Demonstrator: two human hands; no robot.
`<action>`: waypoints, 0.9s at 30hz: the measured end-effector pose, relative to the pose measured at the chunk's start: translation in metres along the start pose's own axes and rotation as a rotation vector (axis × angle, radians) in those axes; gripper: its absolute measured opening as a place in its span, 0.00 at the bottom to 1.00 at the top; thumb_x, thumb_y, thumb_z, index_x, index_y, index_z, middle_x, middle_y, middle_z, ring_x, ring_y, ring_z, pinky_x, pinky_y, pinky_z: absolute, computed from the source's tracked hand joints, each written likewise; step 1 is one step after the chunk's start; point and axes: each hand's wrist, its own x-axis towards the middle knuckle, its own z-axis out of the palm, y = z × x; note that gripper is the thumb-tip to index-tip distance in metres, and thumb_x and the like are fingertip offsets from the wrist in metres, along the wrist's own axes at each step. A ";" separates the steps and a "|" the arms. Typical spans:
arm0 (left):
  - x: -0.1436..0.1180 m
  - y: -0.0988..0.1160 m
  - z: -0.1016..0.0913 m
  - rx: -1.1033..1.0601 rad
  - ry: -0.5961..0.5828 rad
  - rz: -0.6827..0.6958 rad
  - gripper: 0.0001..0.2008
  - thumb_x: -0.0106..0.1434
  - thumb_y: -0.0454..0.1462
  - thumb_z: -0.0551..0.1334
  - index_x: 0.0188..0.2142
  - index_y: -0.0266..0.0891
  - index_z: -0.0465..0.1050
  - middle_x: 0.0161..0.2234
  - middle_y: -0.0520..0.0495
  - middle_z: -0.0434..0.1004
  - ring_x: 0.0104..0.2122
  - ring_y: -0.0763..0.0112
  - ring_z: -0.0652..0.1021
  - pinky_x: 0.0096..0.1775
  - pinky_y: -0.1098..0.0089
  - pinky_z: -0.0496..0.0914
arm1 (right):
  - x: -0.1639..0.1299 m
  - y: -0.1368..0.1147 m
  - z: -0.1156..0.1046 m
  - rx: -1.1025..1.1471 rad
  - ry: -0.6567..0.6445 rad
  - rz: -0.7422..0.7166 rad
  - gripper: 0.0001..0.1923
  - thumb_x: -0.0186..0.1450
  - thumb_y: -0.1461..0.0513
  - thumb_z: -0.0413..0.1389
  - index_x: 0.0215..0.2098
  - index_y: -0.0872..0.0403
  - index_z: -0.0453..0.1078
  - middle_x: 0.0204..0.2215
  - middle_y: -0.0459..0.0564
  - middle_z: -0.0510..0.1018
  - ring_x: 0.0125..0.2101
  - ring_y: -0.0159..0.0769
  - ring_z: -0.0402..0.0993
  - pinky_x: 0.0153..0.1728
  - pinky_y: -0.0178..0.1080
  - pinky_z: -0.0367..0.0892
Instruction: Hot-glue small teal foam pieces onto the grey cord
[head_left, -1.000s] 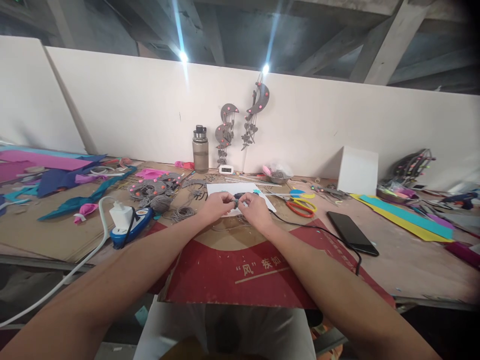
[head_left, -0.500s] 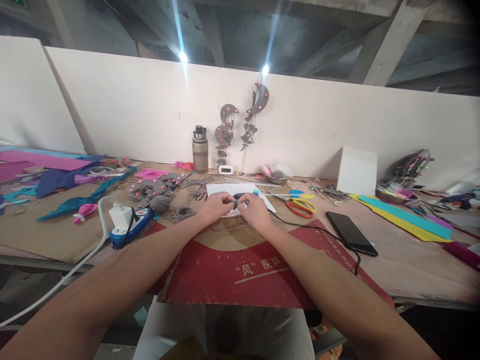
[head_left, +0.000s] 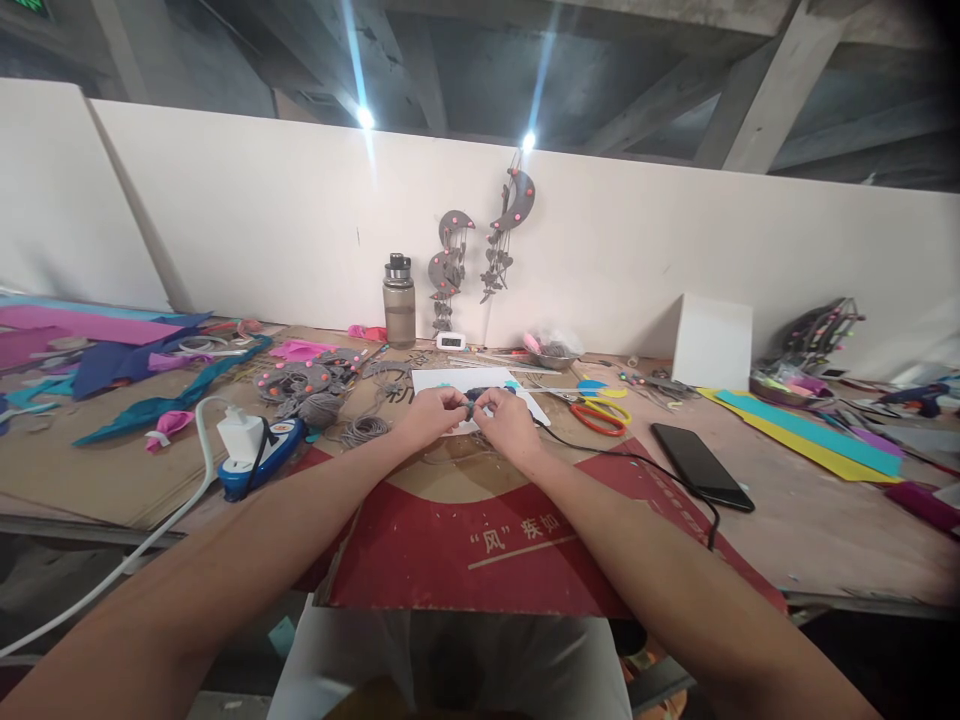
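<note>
My left hand [head_left: 433, 414] and my right hand [head_left: 507, 421] meet above the red cardboard sheet [head_left: 480, 540], fingertips pinched together on a small dark grey piece [head_left: 470, 405]. The piece is mostly hidden by my fingers, so I cannot make out its shape. Just behind my hands lies a white sheet of paper [head_left: 450, 380] with a dark tool on it. A black cable [head_left: 637, 460] runs from beside my right hand to the right.
Orange-handled scissors [head_left: 600, 415] and a black phone [head_left: 701, 465] lie to the right. A white plug on a blue power strip [head_left: 255, 445] sits left, beside grey coils [head_left: 364, 428]. A bottle [head_left: 399, 300], grey moon hangings [head_left: 450, 265], a white box [head_left: 712, 340] and coloured foam sheets [head_left: 810, 435] line the wall.
Both hands stay pinched on the small piece; only slight finger shifts. The view has tilted a little.
</note>
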 end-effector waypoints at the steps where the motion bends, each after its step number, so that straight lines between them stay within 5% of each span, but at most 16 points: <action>1: 0.000 0.000 0.000 -0.004 0.001 -0.001 0.09 0.52 0.40 0.59 0.29 0.36 0.72 0.22 0.53 0.70 0.21 0.77 0.70 0.25 0.76 0.66 | 0.000 0.000 0.000 -0.001 -0.001 -0.005 0.05 0.55 0.63 0.52 0.26 0.53 0.70 0.25 0.45 0.74 0.29 0.32 0.67 0.31 0.34 0.59; 27: 0.000 0.009 -0.002 -0.047 -0.032 -0.038 0.12 0.52 0.42 0.60 0.31 0.35 0.73 0.19 0.54 0.69 0.20 0.77 0.69 0.25 0.75 0.65 | 0.002 -0.003 -0.006 0.006 0.026 0.013 0.05 0.57 0.64 0.52 0.26 0.53 0.70 0.25 0.46 0.75 0.28 0.32 0.67 0.32 0.35 0.59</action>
